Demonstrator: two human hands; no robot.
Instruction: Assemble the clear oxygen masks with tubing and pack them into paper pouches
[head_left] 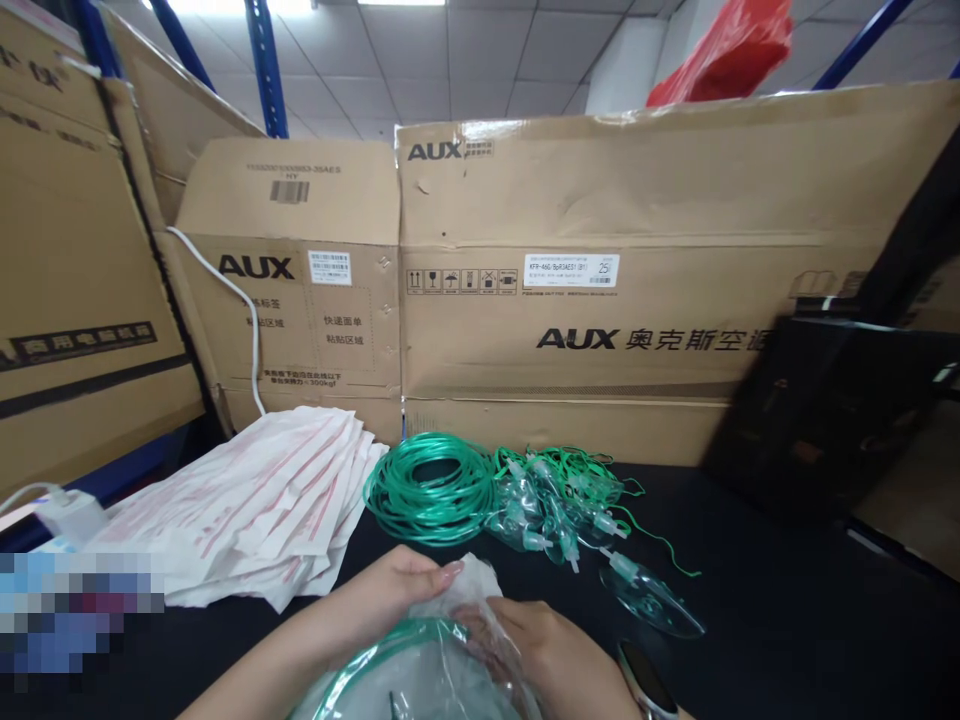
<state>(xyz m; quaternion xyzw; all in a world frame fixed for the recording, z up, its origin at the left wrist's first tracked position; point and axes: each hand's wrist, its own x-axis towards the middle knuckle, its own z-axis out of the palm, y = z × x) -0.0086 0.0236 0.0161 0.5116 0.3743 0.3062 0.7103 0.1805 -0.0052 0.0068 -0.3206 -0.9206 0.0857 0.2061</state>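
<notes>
At the bottom centre is a clear plastic bag (439, 680) with a loop of green tubing inside it. My left hand (416, 580) is closed, its thumb pressing the bag's whitish upper edge. My right hand (529, 640) is on the bag's right side, fingers bent and partly seen through the film; whether they are inside or behind it I cannot tell. Beyond my hands lies a coil of green tubing (431, 490). Beside it is a pile of clear oxygen masks (540, 505) with green straps, and one separate mask (652, 597) lies nearer, to the right.
White paper pouches with red print (262, 500) lie fanned out on the left of the black table (780, 620). Large cardboard panels (600, 370) stand along the back. A dark box (817, 410) is at the right, and a white cable (251, 310) hangs at the left.
</notes>
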